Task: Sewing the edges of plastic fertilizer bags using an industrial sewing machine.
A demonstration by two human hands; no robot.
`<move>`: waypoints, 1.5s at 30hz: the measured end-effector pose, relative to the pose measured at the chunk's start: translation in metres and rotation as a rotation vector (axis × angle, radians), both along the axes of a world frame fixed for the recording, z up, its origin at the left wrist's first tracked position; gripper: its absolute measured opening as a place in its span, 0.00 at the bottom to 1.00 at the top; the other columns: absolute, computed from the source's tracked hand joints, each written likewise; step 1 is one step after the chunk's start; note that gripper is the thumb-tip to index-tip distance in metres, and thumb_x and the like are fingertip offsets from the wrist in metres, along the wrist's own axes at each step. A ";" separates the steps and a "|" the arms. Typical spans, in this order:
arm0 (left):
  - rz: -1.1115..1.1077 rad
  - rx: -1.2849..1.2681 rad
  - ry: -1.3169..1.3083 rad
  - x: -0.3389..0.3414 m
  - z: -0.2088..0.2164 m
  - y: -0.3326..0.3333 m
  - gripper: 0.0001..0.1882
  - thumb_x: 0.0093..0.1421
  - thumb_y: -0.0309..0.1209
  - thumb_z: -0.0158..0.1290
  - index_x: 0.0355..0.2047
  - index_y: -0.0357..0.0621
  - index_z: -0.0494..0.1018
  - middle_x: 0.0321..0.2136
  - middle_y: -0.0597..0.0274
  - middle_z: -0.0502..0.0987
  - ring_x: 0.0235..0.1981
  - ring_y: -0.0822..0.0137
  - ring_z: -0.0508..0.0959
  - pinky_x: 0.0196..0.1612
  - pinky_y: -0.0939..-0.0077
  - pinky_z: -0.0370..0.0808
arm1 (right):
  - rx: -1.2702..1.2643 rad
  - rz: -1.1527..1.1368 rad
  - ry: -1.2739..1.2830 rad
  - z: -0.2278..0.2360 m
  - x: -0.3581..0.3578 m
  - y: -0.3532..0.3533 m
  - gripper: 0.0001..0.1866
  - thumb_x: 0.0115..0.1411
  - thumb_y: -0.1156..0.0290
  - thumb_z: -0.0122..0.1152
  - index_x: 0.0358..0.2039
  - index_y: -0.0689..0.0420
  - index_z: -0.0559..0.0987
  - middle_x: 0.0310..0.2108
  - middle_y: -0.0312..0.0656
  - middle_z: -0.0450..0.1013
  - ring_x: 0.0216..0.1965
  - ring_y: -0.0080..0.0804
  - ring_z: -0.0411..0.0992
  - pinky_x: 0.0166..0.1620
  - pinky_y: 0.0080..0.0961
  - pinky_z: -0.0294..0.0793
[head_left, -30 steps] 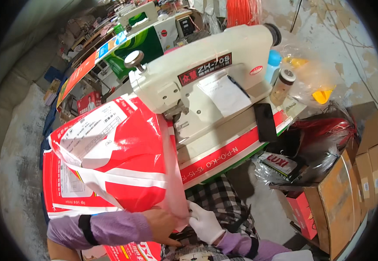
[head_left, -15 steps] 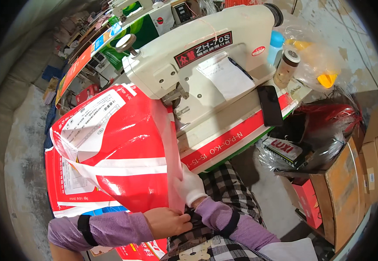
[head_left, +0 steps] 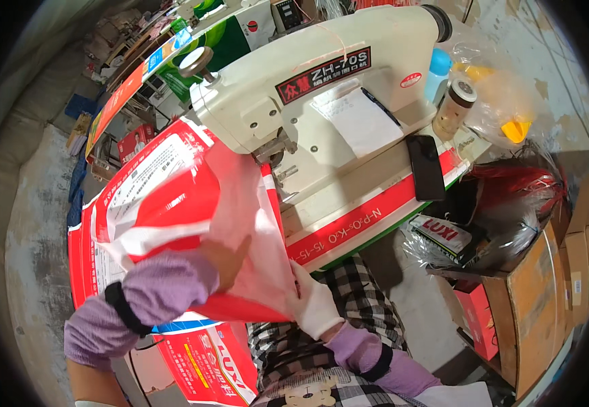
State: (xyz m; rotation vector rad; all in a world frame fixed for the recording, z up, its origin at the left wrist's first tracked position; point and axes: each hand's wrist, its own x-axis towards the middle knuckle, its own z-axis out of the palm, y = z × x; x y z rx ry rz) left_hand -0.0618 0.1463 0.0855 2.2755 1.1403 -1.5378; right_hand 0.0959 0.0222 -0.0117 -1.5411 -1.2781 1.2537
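Observation:
A red and white woven plastic bag (head_left: 172, 203) lies across the table, its far edge under the head of a cream-white sewing machine (head_left: 321, 68). My right hand (head_left: 315, 305), in a white glove, grips the bag's near right edge. Across the bag's middle reaches my left hand (head_left: 225, 263), bare and smeared by motion, so its fingers are not distinct. Between my hands the bag's pale inner side shows, with its mouth spread. Several more printed bags (head_left: 206, 359) lie below it, the lowest hanging near my lap.
On the machine bed are a sheet of paper (head_left: 359, 119), a pen (head_left: 380, 107) and a black phone (head_left: 426, 167). A tumbler (head_left: 454, 108) and a blue bottle (head_left: 437, 74) stand behind. To the right, a cardboard box (head_left: 538, 298) sits beside plastic-wrapped packages (head_left: 443, 237).
My left hand has left the near edge and moved up and left over the bag. The bag's mouth has spread wider, and my right hand has shifted slightly right and down.

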 end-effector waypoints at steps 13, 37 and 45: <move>-0.176 -0.125 -0.691 0.013 0.010 -0.065 0.23 0.51 0.31 0.51 0.49 0.36 0.71 0.30 0.50 0.77 0.28 0.50 0.80 0.29 0.57 0.77 | -0.104 0.117 -0.206 -0.004 -0.019 0.072 0.34 0.61 0.56 0.51 0.62 0.63 0.58 0.32 0.60 0.76 0.37 0.56 0.76 0.41 0.42 0.75; -0.556 -0.370 -0.640 0.130 0.030 -0.070 0.16 0.57 0.37 0.53 0.43 0.44 0.74 0.35 0.56 0.77 0.35 0.59 0.77 0.40 0.58 0.74 | 0.211 0.757 -0.573 -0.088 -0.016 0.131 0.15 0.51 0.59 0.60 0.37 0.53 0.77 0.27 0.52 0.77 0.31 0.55 0.77 0.33 0.48 0.76; -0.151 -0.001 -0.583 -0.002 0.020 0.044 0.13 0.58 0.37 0.56 0.39 0.42 0.76 0.31 0.55 0.80 0.34 0.61 0.80 0.41 0.66 0.76 | -0.098 0.350 -0.372 -0.020 -0.003 0.078 0.33 0.61 0.59 0.48 0.66 0.49 0.56 0.31 0.61 0.76 0.34 0.61 0.75 0.39 0.51 0.74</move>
